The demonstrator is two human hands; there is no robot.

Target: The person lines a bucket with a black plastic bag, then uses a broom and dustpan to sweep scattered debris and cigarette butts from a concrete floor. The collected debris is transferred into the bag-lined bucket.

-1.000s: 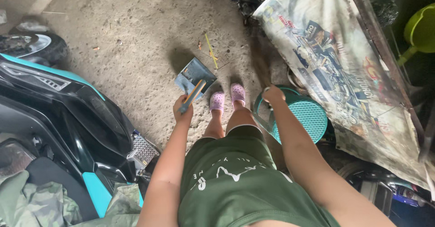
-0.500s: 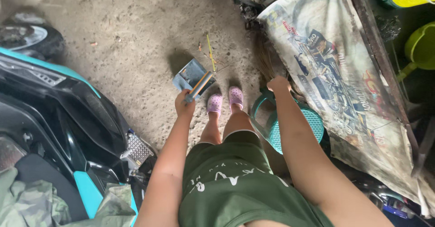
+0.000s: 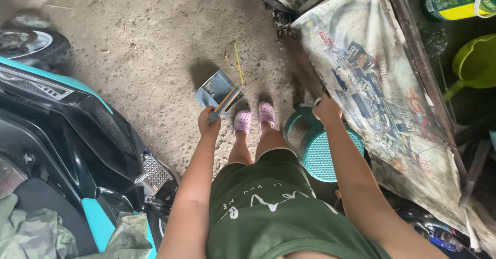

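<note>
The floor point(image 3: 155, 47) is rough, pitted concrete, matt and dusty. The dustpan point(image 3: 214, 91) looks like thin sheet metal, dull blue-grey, worn, with a smooth striped handle. The stool point(image 3: 330, 153) is teal plastic with a perforated, woven-pattern seat. The scooter point(image 3: 67, 124) has glossy black and teal plastic panels. A printed banner point(image 3: 372, 73) looks like limp, creased vinyl, grimy at the edges. The clogs point(image 3: 254, 117) are matt pink foam-like plastic. The shorts point(image 3: 268, 212) are soft green cloth.

Soft daylight is cast on the concrete floor point(image 3: 155, 42) at eleven o'clock, deep shadow is held at three o'clock, the broom point(image 3: 305, 70) is blurred.
</note>
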